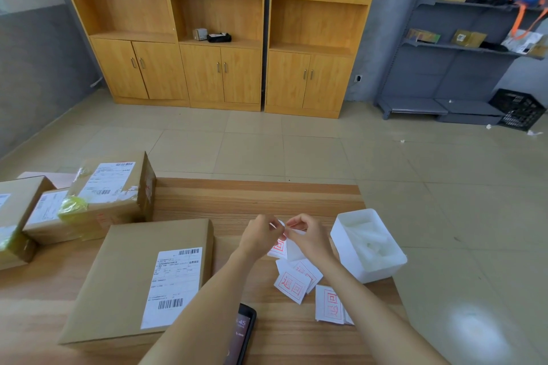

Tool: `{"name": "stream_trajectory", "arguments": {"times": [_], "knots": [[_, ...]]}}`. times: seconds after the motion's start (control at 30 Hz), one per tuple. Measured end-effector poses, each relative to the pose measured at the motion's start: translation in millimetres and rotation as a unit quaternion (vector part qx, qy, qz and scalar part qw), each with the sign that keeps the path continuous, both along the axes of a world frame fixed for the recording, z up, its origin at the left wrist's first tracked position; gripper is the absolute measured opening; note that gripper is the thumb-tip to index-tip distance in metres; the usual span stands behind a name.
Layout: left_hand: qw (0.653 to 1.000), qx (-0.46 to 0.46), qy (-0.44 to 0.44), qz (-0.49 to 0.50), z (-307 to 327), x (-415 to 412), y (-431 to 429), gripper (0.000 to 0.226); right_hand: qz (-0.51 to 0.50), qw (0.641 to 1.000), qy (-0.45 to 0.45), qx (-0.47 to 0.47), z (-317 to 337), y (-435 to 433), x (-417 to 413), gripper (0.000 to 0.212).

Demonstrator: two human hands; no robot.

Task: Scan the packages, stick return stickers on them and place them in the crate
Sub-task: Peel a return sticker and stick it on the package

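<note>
A flat cardboard package (127, 278) with a white shipping label (173, 284) lies on the wooden table (252, 198) in front of me. To its right, above the table, my left hand (261, 235) and my right hand (308, 237) both pinch the top of one white return sticker (281, 246) with red print. More return stickers (293, 284) lie loose on the table below the hands, and a small stack (330, 304) lies further right. A black phone (241, 335) rests near the table's front edge, partly under my left forearm.
Several taped cardboard boxes (112, 190) are piled at the table's left. A white plastic bin (367, 246) sits at the right edge. Wooden cabinets (219, 32) line the far wall; a black crate (517, 109) stands on the floor at far right under grey shelves (474, 47).
</note>
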State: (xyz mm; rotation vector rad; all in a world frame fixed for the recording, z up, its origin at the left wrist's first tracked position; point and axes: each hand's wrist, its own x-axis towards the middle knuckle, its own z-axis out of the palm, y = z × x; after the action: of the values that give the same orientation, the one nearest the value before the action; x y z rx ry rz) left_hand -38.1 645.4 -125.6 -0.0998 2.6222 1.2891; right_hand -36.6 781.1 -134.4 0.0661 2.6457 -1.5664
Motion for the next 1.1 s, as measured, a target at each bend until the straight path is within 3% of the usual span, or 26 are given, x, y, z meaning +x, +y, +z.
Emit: {"name": "stream_trajectory", "arguments": {"times": [0.6, 1.1], "knots": [[1.0, 0.006, 0.026, 0.003, 18.5, -11.2, -3.5, 0.015, -0.002, 1.0, 0.015, -0.013, 13.6, -6.4, -16.2, 0.011], [0.999, 0.002, 0.03, 0.016, 23.5, -17.5, -10.0, 0.014, -0.001, 0.999, 0.021, 0.029, 21.0, -5.7, -25.2, 0.011]]}}
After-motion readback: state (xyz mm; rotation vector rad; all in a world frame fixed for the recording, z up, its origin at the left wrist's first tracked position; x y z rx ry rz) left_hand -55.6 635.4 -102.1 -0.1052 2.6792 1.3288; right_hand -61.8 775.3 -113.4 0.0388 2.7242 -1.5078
